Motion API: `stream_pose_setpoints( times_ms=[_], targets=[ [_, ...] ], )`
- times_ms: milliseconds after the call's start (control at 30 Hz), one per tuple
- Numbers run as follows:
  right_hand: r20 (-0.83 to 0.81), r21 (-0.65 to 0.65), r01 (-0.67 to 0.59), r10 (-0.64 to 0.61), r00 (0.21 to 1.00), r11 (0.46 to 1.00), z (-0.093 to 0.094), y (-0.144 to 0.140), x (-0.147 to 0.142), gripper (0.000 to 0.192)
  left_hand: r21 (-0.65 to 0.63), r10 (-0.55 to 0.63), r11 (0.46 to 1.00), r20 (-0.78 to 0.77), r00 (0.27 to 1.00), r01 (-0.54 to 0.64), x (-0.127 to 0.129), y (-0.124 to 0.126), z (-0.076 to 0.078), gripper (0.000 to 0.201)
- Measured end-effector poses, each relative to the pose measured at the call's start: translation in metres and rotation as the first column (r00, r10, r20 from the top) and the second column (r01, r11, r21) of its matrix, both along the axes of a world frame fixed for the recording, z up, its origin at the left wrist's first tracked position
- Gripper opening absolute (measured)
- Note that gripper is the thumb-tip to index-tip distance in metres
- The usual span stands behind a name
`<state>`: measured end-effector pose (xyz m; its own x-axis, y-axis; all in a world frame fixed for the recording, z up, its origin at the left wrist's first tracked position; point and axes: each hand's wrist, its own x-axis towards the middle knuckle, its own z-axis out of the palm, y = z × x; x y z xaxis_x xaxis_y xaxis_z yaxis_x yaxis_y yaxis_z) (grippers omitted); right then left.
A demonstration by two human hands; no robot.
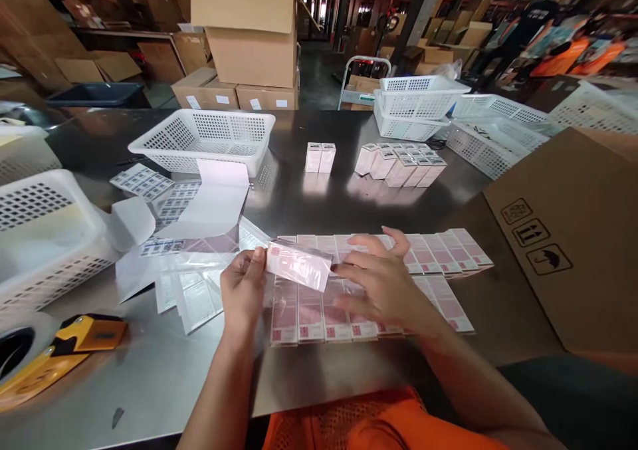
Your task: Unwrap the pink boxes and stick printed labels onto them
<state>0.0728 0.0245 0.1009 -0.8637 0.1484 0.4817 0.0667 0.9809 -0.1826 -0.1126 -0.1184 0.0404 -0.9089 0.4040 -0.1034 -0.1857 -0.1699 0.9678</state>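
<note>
Nearest: my orange vest, bottom edge. Then the metal table. Brown carton tilted at far right, arrow and umbrella marks on it. White perforated baskets: 1 at left edge, 1 on the table's far half. 2 rows of pink-and-white packs lie flat in front of me, rows touching or nearly so. Label sheets and white paper piled to their left. Yellow tape dispenser near left, by the basket. A tight group of packs stands upright beyond the rows. My right hand: fingers spread above the rows, tips by the right end of the held pack; can't tell if touching. Left hand: clamped on that pack's left end, thumb on top. 2 more packs stand side by side, between far basket and group. Held pack: tilted, right end lower, above the rows' left part.
</note>
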Motion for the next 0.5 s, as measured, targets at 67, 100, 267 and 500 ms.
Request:
stream_pose_setpoints(
  times_ms=[67, 100, 267, 500],
  targets=[
    [0.037, -0.152, 0.098, -0.093, 0.995, 0.984, -0.009, -0.011, -0.01, 0.045, -0.051, 0.132, 0.989, -0.156, 0.979, -0.142, 0.001, 0.0, -0.004, 0.038],
    [0.041, -0.26, 0.143, -0.137, 0.99, 0.955, -0.014, -0.016, -0.015, 0.043, -0.034, 0.198, 0.977, -0.214, 0.957, -0.21, 0.001, 0.0, -0.005, 0.038],
    [-0.055, -0.778, 0.179, -0.35, 0.935, 0.602, -0.034, -0.024, -0.028, 0.045, 0.134, 0.358, 0.934, -0.316, 0.879, -0.332, 0.011, 0.004, 0.002, 0.039],
    [-0.049, -0.986, 0.012, -0.362, 0.931, 0.163, -0.021, -0.02, -0.011, 0.054, 0.148, 0.224, 0.973, -0.384, 0.896, -0.179, 0.038, -0.005, 0.011, 0.039]
  ],
)
